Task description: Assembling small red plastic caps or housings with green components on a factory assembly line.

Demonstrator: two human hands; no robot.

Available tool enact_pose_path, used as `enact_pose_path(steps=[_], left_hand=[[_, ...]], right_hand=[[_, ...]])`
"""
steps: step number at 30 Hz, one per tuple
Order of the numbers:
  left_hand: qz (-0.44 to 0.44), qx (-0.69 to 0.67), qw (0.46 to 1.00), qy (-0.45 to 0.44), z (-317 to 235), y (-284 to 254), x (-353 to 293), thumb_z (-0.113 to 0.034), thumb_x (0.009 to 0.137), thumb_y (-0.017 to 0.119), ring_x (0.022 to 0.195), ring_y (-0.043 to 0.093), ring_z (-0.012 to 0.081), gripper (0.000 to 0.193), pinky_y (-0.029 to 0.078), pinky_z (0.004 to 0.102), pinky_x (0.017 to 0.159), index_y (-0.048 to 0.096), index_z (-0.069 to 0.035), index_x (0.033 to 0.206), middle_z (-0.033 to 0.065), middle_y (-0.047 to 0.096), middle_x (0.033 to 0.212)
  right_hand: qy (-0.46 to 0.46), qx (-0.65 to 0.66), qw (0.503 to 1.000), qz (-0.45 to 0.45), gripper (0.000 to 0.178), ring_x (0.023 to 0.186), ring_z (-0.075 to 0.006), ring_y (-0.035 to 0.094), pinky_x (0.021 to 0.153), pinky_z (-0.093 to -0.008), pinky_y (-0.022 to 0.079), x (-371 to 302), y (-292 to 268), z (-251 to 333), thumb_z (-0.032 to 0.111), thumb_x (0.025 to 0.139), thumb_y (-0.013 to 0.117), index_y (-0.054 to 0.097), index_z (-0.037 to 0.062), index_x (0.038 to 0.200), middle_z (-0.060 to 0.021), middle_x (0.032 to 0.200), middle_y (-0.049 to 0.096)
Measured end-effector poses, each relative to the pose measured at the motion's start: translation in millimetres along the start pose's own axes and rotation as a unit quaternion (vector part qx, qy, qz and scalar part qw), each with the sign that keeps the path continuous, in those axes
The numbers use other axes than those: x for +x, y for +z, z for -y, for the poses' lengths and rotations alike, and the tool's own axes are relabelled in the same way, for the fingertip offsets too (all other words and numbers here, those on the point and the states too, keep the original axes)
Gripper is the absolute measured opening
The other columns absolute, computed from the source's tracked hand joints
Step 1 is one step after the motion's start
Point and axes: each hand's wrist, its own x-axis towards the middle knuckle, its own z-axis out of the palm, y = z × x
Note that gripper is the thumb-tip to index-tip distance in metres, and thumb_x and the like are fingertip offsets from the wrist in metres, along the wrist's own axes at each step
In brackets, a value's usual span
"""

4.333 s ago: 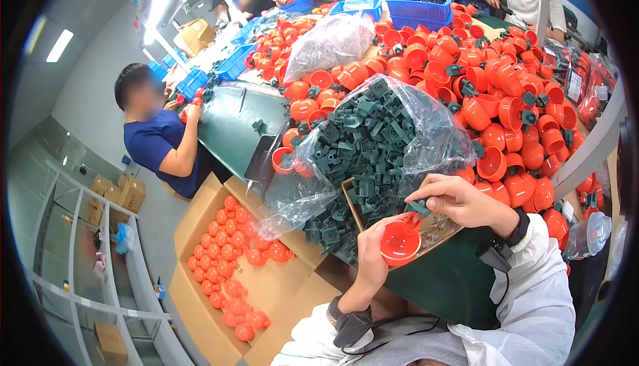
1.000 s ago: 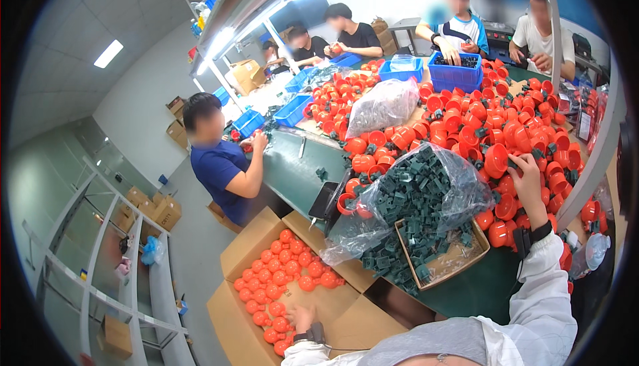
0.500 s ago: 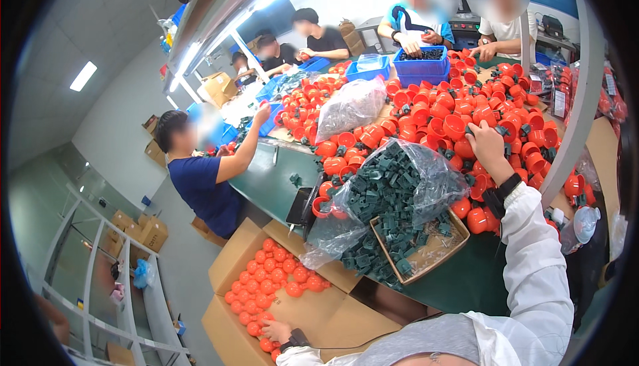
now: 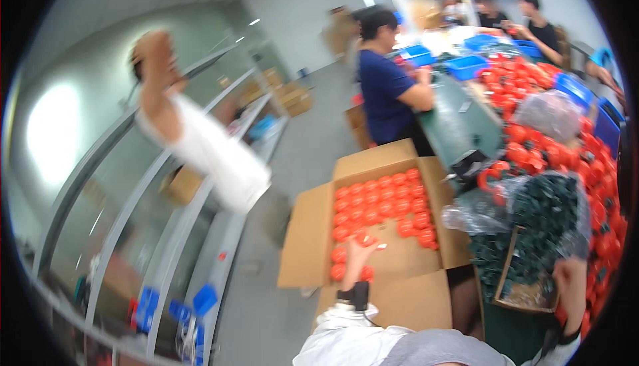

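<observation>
My left hand (image 4: 359, 254) reaches into an open cardboard box (image 4: 393, 297). Its fingers and thumb close around a red dome-shaped part (image 4: 365, 239) beside the rows. Several shiny red domes (image 4: 376, 199) lie packed in rows along the far and left sides. At the right, my right hand (image 4: 571, 274) hangs by a shallow cardboard tray (image 4: 509, 266) and a heap of dark green plastic parts (image 4: 542, 209). Motion smears its fingers, so I cannot tell whether it holds anything. A black band is around each of my wrists.
Loose red cups (image 4: 602, 216) cover the right of the green table (image 4: 466, 116), with a clear plastic bag (image 4: 549, 114) and blue bins (image 4: 466, 66). A co-worker in dark blue (image 4: 386, 86) stands beyond the box. A person in white (image 4: 206, 146) stands by the left shelving (image 4: 156, 180).
The view has swung left, bringing the box to the middle and a person in white into sight. My right hand has left the red cups and come down beside the tray.
</observation>
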Motion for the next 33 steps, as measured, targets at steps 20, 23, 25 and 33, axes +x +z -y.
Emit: enact_pose_path(steps=[20,23,25,33], left_hand=[[0.616,-0.515,0.563,-0.196,-222,58,-125,-0.033,0.084,0.054,0.102,0.056,0.0346,0.061,0.052,0.0351,0.074,0.032,-0.002,0.131,0.0201,0.050,0.118],[0.639,-0.506,0.556,-0.161,-241,87,-132,-0.024,0.081,0.059,0.107,0.051,0.0396,0.059,0.048,0.0445,0.084,0.032,0.000,0.128,0.0233,0.047,0.121],[0.637,-0.505,0.560,-0.160,-243,104,-139,-0.016,0.078,0.060,0.107,0.052,0.0383,0.061,0.047,0.0445,0.085,0.031,0.001,0.129,0.0236,0.046,0.121],[0.636,-0.399,0.660,0.005,-257,122,-165,-0.005,0.071,0.068,0.104,0.053,0.0160,0.062,0.043,0.0299,0.090,0.040,0.002,0.125,0.0105,0.053,0.116]], right_hand=[[0.062,-0.012,0.935,0.350,0.011,0.069,-0.0321,0.061,0.061,-0.0403,0.047,1,82,10,0.013,0.071,0.058,0.063,0.0047,0.077,-0.0158,0.072,0.061],[0.035,-0.001,0.963,0.268,0.010,0.067,-0.0292,0.061,0.061,-0.0373,0.048,-6,72,4,0.010,0.070,0.058,0.062,0.0046,0.078,-0.0137,0.071,0.061],[0.052,0.116,0.975,0.182,0.012,0.061,-0.0283,0.061,0.056,-0.0353,0.048,-3,60,2,0.009,0.066,0.062,0.061,0.0010,0.075,-0.0153,0.068,0.061],[0.148,0.243,0.958,0.043,0.013,0.065,-0.0089,0.059,0.059,-0.0226,0.046,5,10,22,0.006,0.072,0.067,0.063,0.0015,0.084,-0.0036,0.070,0.062]])
